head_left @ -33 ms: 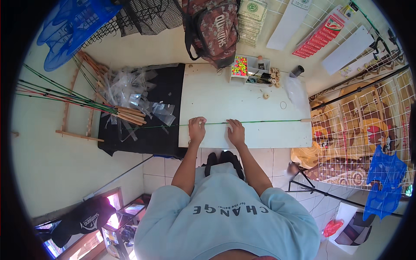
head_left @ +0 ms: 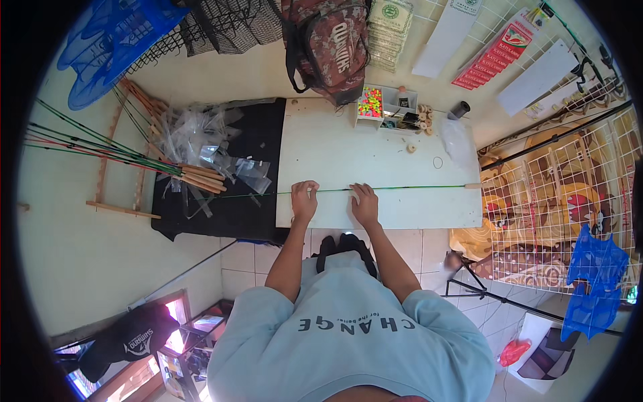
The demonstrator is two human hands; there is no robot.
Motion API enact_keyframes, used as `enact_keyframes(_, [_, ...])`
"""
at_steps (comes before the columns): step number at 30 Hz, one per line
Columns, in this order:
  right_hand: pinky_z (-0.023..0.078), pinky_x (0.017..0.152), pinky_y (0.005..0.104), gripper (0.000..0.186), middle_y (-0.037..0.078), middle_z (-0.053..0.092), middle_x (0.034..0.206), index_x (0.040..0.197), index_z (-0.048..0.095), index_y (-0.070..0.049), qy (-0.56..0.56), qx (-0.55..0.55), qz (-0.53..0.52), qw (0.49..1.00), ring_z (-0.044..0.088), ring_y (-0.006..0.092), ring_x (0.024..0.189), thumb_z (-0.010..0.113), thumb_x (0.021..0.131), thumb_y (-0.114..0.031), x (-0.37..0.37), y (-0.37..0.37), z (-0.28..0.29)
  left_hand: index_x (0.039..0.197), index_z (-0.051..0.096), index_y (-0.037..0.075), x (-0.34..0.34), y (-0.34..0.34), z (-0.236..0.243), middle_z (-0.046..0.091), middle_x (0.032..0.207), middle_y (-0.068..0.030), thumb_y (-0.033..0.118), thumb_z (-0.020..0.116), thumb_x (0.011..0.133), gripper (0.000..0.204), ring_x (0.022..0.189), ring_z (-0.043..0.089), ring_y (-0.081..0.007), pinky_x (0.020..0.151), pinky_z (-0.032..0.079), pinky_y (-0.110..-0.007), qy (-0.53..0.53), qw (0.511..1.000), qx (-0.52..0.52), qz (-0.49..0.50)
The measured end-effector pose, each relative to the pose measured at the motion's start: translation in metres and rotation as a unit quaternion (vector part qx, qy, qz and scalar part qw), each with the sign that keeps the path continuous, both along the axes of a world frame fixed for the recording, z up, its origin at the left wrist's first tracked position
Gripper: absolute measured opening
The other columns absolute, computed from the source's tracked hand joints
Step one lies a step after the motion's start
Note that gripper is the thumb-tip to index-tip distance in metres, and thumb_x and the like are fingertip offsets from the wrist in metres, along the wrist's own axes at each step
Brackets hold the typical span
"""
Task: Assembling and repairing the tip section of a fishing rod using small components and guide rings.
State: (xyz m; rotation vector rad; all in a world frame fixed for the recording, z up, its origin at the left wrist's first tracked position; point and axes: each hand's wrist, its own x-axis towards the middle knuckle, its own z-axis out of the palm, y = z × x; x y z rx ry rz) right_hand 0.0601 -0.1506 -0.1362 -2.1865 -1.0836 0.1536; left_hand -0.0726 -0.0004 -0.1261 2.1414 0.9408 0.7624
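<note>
The fingers of your left hand (head_left: 305,201) are bent and bunched together at the slim green fishing rod (head_left: 402,188), though they show too small to tell whether they pinch it. Your right hand (head_left: 364,203) lies palm down just to the right, its fingers slightly spread over the same rod; you can't be seen clearly to be gripping or only resting there. Between your hands a short stretch of rod shows bare. The rod runs crosswise near the front of the pale, flat rectangular table (head_left: 321,147), with its light tan handle (head_left: 473,185) at the right edge and its thin end reaching left over the black cloth (head_left: 264,137). On that cloth lie crumpled clear plastic sleeves (head_left: 191,134) and the tan handles of a bundle of green and red rods (head_left: 201,179). Beyond your right hand sit a small tan spool (head_left: 410,148), a thin dark loop (head_left: 438,162) and, farther back, a whitish compartment tray (head_left: 368,123) holding fluorescent pellets (head_left: 370,102) (pink, yellow, green and orange, the brightest things on your table).
</note>
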Motion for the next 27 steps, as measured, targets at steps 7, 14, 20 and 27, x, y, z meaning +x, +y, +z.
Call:
enact_keyframes(7, [0.039,0.102,0.0432,0.034,0.013,0.063,0.116,0.111,0.064,-0.008,0.004,0.039,0.056,0.998,0.054,0.0357,0.112,0.062,0.077,-0.003,-0.005,0.016,0.017,0.087,0.067,0.011,-0.005,-0.009,-0.002,0.065,0.091,-0.0022,0.007,0.067,0.079,0.010,0.103,0.049,-0.0282,0.092,0.039,-0.039,0.008,0.999,0.001,0.045])
enact_keyframes(14, [0.036,0.104,0.0403,0.029,0.010,0.066,0.110,0.108,0.066,-0.008,0.046,0.063,0.133,0.988,0.058,0.0281,0.106,0.060,0.080,-0.002,-0.022,0.044,0.031,0.084,0.068,0.013,-0.021,0.001,-0.007,0.066,0.090,-0.0020,0.008,0.068,0.077,0.008,0.102,0.050,-0.0280,0.091,0.039,-0.038,-0.002,0.997,-0.019,0.069])
enact_keyframes(20, [0.037,0.103,0.0398,0.027,0.009,0.067,0.106,0.105,0.067,-0.008,0.040,0.089,0.126,0.987,0.060,0.0263,0.102,0.060,0.080,-0.002,-0.048,0.074,0.022,0.085,0.068,0.012,-0.045,0.026,-0.003,0.067,0.090,-0.0035,0.014,0.068,0.081,0.005,0.094,0.056,-0.0245,0.090,0.037,-0.037,-0.014,1.000,-0.027,0.001])
enact_keyframes(27, [0.037,0.102,0.0418,0.024,0.004,0.068,0.105,0.102,0.070,-0.012,0.077,0.015,0.094,0.992,0.049,0.0318,0.117,0.064,0.079,-0.007,-0.091,0.104,0.009,0.088,0.067,0.011,-0.077,0.054,-0.004,0.064,0.091,-0.0041,0.015,0.069,0.081,0.008,0.098,0.052,-0.0270,0.090,0.039,-0.037,0.036,0.995,-0.069,-0.067])
